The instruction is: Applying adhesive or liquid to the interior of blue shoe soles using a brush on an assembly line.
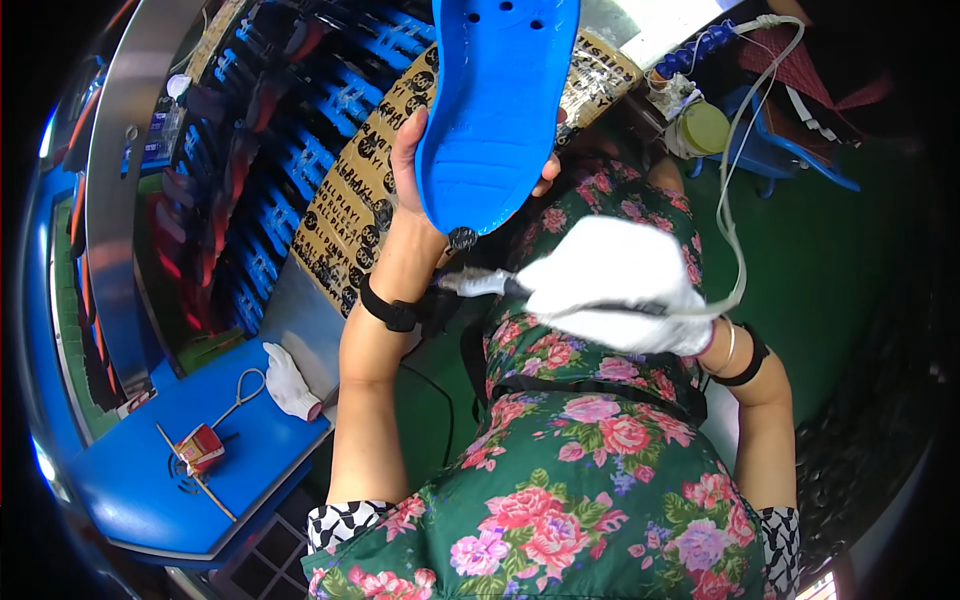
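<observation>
Holding a bright blue shoe sole up in front of the chest, the left hand wraps its grip around the heel end, with the thumb on the left edge and fingertips showing past the right edge. The sole is a smooth moulded piece, broad and rounded at the heel, running up and out of the top of the view. Its facing surface is glossy, with a shallow raised contour across the heel area and a few small round holes near the top. A small dark round spot sits just below the heel's lower edge.

The right hand wears a white cloth glove and closes its grip on a slim hand tool with a pale metal tip that points left toward the left wrist, just under the sole. A thin pale cord runs from the tool up and over toward the upper right. Both wrists carry black bands.

Under the hands lies a lap in green cloth with pink flowers. To the left, a blue bench carries a spare white glove, a small red box and a loop of string. Behind the sole lies patterned brown cardboard, beside racks of blue and dark pieces. A yellow-lidded jar stands at upper right.
</observation>
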The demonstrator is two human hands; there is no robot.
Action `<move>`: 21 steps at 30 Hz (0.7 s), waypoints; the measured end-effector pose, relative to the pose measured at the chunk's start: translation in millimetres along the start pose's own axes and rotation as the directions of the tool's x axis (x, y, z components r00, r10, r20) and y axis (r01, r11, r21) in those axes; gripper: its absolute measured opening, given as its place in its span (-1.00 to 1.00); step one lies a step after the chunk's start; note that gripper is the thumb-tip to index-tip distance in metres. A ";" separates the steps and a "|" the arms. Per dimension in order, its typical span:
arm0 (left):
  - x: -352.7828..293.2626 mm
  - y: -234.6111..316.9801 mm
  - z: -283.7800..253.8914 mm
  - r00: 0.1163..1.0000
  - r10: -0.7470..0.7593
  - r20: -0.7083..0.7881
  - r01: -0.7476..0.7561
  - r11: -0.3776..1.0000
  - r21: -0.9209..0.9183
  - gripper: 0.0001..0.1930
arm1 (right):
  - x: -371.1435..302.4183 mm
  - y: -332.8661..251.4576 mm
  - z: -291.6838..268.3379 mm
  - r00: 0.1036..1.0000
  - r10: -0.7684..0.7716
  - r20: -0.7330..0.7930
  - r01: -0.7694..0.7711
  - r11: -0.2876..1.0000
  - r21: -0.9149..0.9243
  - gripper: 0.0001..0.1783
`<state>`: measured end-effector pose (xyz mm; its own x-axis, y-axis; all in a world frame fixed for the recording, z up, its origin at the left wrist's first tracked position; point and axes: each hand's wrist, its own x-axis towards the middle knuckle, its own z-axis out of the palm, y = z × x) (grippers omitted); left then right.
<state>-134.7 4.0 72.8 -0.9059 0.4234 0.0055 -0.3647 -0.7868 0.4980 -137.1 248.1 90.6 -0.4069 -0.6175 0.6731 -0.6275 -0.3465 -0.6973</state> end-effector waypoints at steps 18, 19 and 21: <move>5.3 -5.1 -8.0 0.997 0.079 -0.013 -0.080 0.989 -0.127 0.04 | 6.7 0.7 0.5 0.921 0.378 -0.095 -0.326 0.882 0.341 -0.78; 3.9 -11.1 -3.1 0.997 0.079 0.005 -0.078 0.990 -0.120 0.04 | 7.5 0.9 -3.7 0.887 0.437 -0.151 -0.350 0.848 0.398 -0.77; -2.0 -23.6 9.8 0.900 0.166 -0.402 -0.197 0.980 -0.036 -0.02 | 22.5 2.2 -21.7 0.908 0.367 -0.204 -0.322 0.920 0.224 -0.80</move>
<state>-122.2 26.0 69.5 -0.9629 0.0696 -0.2609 -0.1863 -0.8706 0.4553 -162.1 248.8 109.6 -0.7350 -0.5434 0.4055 -0.2981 -0.2781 -0.9131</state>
